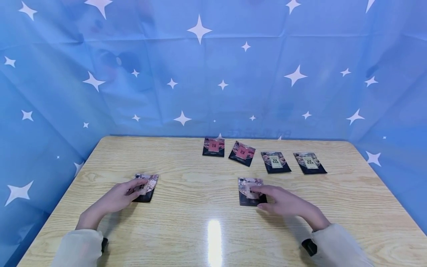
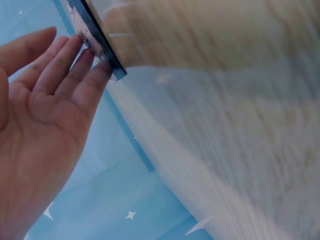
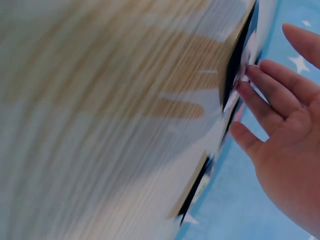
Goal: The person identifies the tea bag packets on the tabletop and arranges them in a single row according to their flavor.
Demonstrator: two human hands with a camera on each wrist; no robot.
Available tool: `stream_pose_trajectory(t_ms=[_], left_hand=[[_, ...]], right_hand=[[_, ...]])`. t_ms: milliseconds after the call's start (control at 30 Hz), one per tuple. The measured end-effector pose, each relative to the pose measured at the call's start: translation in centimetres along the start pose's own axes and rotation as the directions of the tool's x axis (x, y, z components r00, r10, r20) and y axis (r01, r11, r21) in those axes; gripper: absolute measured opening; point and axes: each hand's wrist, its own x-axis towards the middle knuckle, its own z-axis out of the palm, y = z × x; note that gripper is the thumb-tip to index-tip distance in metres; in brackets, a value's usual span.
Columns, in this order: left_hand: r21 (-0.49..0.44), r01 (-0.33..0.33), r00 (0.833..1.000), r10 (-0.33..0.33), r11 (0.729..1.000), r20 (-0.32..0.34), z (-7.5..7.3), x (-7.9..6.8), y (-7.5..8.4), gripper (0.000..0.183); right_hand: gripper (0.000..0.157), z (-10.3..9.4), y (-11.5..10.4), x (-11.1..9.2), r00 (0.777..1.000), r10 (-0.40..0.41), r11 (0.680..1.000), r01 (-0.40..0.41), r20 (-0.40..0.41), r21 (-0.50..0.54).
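Observation:
On the left side of the table, my left hand (image 1: 125, 194) rests its fingertips on a dark packet with a pink label (image 1: 151, 185). The left wrist view shows those fingers (image 2: 60, 65) nearly straight on the face of the packet (image 2: 107, 42), thumb apart from it. Right of centre, a similar pink-labelled packet (image 1: 248, 201) lies flat under my right hand (image 1: 283, 200). In the right wrist view the fingers (image 3: 267, 92) are extended and touch that packet (image 3: 240, 65), with the thumb held away. Neither hand curls round its packet.
Behind lie two red-labelled packets (image 1: 213, 147) (image 1: 242, 152) near the table's back edge. Two pale-green-labelled packets (image 1: 275, 162) (image 1: 310, 163) lie to their right. The wooden table (image 1: 186, 222) backs onto a blue star-patterned cloth (image 1: 200, 74).

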Motion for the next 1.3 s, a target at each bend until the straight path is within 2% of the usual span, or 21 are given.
stream_pose_trajectory(t_ms=[400, 1033, 1300], left_hand=[[-0.002, 0.020, 1.000, -0.020, 1.000, -0.003, -0.1, -0.1, 0.2, 0.040], [-0.017, 0.028, 1.000, -0.028, 0.999, -0.004, 0.0, 0.0, 0.1, 0.041], [-0.026, 0.027, 1.000, -0.027, 0.999, -0.002, 0.0, 0.0, -0.1, 0.041]], right_hand=[[0.050, 1.0, -0.9, 3.3, 0.999, 0.015, 0.994, -0.019, 0.037, 0.109], [0.047, 2.6, -4.5, 8.6, 0.993, -0.049, 0.996, 0.040, 0.105, 0.081], [0.048, 3.6, -6.1, 10.7, 0.988, -0.048, 0.995, 0.035, 0.146, 0.095]])
